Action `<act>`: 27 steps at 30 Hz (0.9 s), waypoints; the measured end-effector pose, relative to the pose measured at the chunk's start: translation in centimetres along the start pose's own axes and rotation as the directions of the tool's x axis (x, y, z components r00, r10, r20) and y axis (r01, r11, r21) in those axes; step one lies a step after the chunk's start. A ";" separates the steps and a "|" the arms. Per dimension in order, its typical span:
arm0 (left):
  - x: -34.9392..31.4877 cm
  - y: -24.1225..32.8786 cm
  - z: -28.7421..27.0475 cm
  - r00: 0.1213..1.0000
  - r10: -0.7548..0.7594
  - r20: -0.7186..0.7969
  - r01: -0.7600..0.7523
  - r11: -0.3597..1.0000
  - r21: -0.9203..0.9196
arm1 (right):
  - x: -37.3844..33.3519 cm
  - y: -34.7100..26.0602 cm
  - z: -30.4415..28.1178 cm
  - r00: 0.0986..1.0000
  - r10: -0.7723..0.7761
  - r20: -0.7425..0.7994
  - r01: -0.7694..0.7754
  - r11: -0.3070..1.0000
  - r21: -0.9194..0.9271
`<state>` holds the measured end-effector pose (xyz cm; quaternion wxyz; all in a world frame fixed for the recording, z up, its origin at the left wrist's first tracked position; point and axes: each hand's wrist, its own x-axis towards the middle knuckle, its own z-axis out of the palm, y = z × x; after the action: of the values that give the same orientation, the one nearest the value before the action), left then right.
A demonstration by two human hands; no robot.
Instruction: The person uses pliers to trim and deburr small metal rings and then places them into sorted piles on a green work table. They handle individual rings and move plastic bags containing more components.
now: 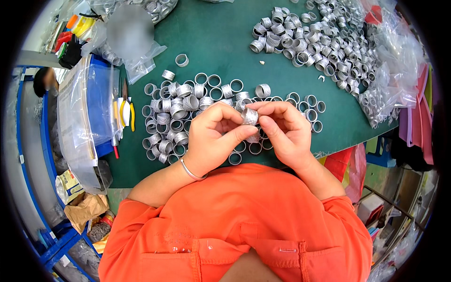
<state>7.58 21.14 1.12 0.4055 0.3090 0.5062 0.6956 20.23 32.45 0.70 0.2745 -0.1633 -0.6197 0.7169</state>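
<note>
A silver metal ring (250, 116) with a textured outer band is held between the fingertips of both hands, just above the green table. My left hand (213, 134) pinches its left side with thumb and fingers; a metal bangle circles that wrist. From the other side, my right hand (285, 129) grips the ring with thumb and forefinger. Beneath and around my hands lie many similar rings (178, 111), some on their sides, some standing on end. More rings partly show under my fingers, and my hands hide others.
A large heap of rings (310, 37) spreads at the back right beside clear plastic bags (392, 70). Yellow-handled pliers (132, 116) lie at the left near a blue tray (101, 108) with plastic-covered sheets. One lone ring (182, 60) sits farther back on the green table (211, 42).
</note>
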 end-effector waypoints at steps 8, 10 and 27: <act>2.5 0.7 -1.7 0.985 0.116 0.126 -0.159 0.895 0.416 | 1.2 -1.1 -2.0 0.974 -0.203 0.105 0.221 0.731 -0.646; 5.0 1.8 -1.9 0.982 0.183 0.049 -0.180 0.820 0.544 | 3.5 -0.5 -5.0 0.928 -0.367 0.061 0.267 0.545 -0.795; 9.2 1.1 -3.5 0.935 -0.005 0.355 -0.337 0.307 0.890 | 6.4 0.3 -11.5 0.971 0.136 -0.198 -0.167 0.974 -0.154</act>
<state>-0.04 27.48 1.33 0.1454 0.6359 0.7132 0.2565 21.64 45.44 -0.98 0.2606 -0.2994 -0.6359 0.6619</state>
